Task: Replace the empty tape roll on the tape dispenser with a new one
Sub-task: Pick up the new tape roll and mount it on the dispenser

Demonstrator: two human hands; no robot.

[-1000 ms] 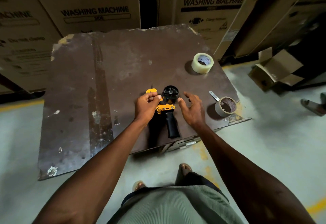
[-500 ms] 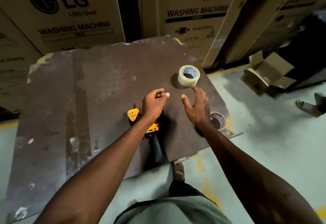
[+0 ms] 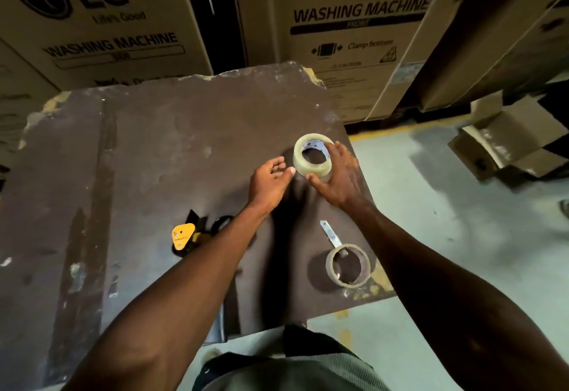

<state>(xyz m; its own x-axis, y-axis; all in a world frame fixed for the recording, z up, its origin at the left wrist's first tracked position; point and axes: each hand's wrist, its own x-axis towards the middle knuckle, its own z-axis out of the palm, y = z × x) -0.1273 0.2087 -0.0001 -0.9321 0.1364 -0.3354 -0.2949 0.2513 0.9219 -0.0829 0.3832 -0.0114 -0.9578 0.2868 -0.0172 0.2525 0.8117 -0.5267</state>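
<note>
Head view, looking down on a worn dark-brown board tabletop [image 3: 138, 150] with chipped pale edges, which fills the left and centre of the frame. Right of centre, a full roll of clear packing tape [image 3: 313, 156] with a printed white core lies flat on the board near its right edge. The right hand [image 3: 340, 179] is curved around the roll's right side, fingers along its far rim and thumb at its near lower edge, so it grips the roll. The left hand [image 3: 271, 182] hovers just left of the roll, loosely spread, with its fingertips [image 3: 291, 170] at or just short of the roll's wall; contact cannot be judged. In the lower centre-left, partly hidden under the left forearm, lies the yellow-and-black handheld tape dispenser [image 3: 187, 238], its yellow triangular plate facing up. In the lower right of the board, well apart from the full roll, rests an empty brown cardboard tape core [image 3: 348, 264] with a short strip of tape [image 3: 328, 233] trailing toward the top of the frame. Large brown cardboard cartons [image 3: 354, 21] printed "LG WASHING MACHINE" stand across the top of the frame. A small open cardboard box [image 3: 505, 141] sits on the pale grey floor [image 3: 431, 206] at the right.
</note>
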